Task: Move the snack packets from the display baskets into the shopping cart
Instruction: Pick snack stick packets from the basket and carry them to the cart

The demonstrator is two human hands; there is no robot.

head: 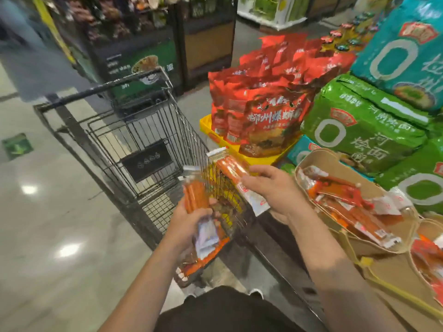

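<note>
A: What is each hand doing?

B: The left hand (191, 219) grips a bunch of packets (199, 212), too blurry to count. The right hand's (275, 188) fingers pinch one packet (236, 172) over the shopping cart (143, 140).

A: Is the job done?

B: No. Two baskets show. The near basket (318, 159) has several packets left, and the other basket (429, 226) has some too.

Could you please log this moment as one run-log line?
left hand: holds snack packets | right hand: holds snack packet | both over shopping cart | display basket: packets remain
</note>
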